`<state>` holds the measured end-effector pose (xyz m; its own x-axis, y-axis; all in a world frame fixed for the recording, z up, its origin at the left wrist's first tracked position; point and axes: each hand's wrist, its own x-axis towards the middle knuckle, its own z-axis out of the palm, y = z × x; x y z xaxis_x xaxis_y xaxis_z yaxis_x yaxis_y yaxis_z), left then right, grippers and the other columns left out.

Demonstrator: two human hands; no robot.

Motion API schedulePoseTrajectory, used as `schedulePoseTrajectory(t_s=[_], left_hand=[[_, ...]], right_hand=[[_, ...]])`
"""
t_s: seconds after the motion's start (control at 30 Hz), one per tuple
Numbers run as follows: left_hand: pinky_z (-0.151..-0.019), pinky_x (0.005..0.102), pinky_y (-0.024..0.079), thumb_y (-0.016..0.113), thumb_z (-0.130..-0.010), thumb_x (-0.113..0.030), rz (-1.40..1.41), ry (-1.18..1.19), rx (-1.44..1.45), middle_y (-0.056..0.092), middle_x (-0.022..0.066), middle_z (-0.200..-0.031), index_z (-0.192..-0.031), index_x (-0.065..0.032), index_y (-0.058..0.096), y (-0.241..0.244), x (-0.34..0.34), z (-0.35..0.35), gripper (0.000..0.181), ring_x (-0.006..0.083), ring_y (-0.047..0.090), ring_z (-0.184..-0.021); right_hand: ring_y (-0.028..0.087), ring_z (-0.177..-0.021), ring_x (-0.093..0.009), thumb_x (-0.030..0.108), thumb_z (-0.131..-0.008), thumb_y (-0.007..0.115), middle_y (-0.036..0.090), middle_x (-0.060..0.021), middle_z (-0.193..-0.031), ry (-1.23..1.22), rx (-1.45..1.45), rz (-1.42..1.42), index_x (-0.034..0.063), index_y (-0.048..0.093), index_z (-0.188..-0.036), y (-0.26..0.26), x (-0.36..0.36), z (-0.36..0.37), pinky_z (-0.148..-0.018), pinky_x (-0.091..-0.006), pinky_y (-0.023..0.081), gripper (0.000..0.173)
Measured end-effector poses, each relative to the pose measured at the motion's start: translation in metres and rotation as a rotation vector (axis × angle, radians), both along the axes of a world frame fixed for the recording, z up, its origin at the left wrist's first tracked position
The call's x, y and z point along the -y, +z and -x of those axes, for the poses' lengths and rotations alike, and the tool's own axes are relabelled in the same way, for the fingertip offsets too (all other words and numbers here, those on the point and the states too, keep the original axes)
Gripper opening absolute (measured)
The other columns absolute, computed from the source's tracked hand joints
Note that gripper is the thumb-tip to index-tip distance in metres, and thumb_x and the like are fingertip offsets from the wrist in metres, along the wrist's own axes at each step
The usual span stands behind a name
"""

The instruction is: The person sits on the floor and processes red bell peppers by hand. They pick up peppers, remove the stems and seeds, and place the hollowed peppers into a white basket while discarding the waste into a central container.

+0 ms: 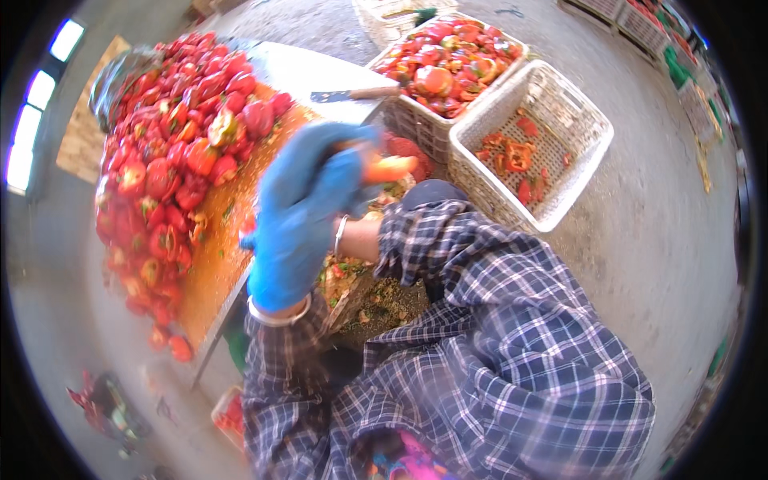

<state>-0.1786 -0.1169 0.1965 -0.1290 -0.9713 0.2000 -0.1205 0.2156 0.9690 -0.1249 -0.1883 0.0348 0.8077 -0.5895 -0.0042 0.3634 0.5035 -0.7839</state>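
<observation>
My left hand [285, 234], in a blue glove, is raised over the edge of the work table [219, 270] and blurred by motion. An orange-red pepper piece [390, 169] sticks out between its bent fingers and thumb. My right forearm [362, 239] crosses behind it, with a pale band at the wrist. Most of the right hand is hidden by the left, so what it holds cannot be seen. A large heap of red peppers [174, 156] covers the table's far left side, some of them cut open.
A knife [375, 92] lies on the table's pale far end. To the right stand a crate [414, 114] full of cut peppers [447, 60] and a white plastic crate [591, 135] with a few pieces inside. Pepper scraps [345, 279] lie below my hands. More crates [645, 27] line the far right.
</observation>
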Motion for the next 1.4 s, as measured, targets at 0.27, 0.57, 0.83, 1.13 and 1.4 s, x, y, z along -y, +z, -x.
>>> schedulePoseTrajectory(t_s=[0.27,0.57,0.83,1.13,1.4], left_hand=[[-0.095,0.0296,0.048,0.069,-0.086,-0.002,0.423,-0.046,0.284,0.061,0.0099,-0.128,-0.138,-0.0014,0.048,-0.035,0.063,0.060,0.056,0.0187,0.060,-0.113],[-0.097,0.0356,0.046,0.066,-0.092,-0.018,0.117,0.797,-0.849,0.059,0.0054,-0.123,-0.128,-0.0045,0.056,-0.160,-0.049,-0.214,0.039,0.0180,0.056,-0.113],[-0.099,0.0493,0.039,0.050,-0.094,-0.056,-0.228,0.556,-0.957,0.045,0.0157,-0.138,-0.145,-0.0099,0.035,-0.184,-0.072,-0.160,0.070,0.0310,0.047,-0.125],[-0.089,0.0304,0.050,0.076,-0.079,-0.006,0.028,0.861,-0.984,0.057,0.0056,-0.118,-0.135,-0.0090,0.046,-0.146,-0.116,-0.156,0.064,0.0158,0.058,-0.104],[-0.081,0.0293,0.052,0.070,-0.082,-0.008,0.406,1.480,-0.659,0.057,0.0053,-0.113,-0.141,-0.0093,0.040,-0.107,-0.304,-0.267,0.066,0.0169,0.059,-0.099]], right_hand=[[0.065,-0.084,-0.025,0.038,-0.083,0.068,0.068,-0.0105,-0.090,-0.278,-0.135,0.411,0.0064,0.068,-0.095,-0.019,-0.013,-0.014,-0.076,-0.0362,0.052,0.033],[0.066,-0.094,-0.020,0.033,-0.091,0.064,0.067,-0.0066,-0.097,-0.058,0.144,-0.089,0.0041,0.067,-0.108,0.022,0.028,0.007,-0.084,-0.0365,0.053,0.034],[0.067,-0.088,-0.020,0.029,-0.097,0.059,0.068,-0.0072,-0.099,-0.036,-0.189,-0.147,0.0000,0.059,-0.112,-0.025,0.023,-0.016,-0.085,-0.0317,0.054,0.033],[0.059,-0.091,-0.010,0.025,-0.098,0.055,0.067,-0.0040,-0.097,0.270,-0.434,0.672,-0.0017,0.066,-0.112,0.021,-0.054,-0.038,-0.084,-0.0276,0.048,0.032],[0.065,-0.098,-0.018,0.021,-0.097,0.056,0.068,-0.0087,-0.111,0.248,-0.417,0.637,0.0003,0.065,-0.116,0.028,-0.040,-0.049,-0.088,-0.0310,0.050,0.029]])
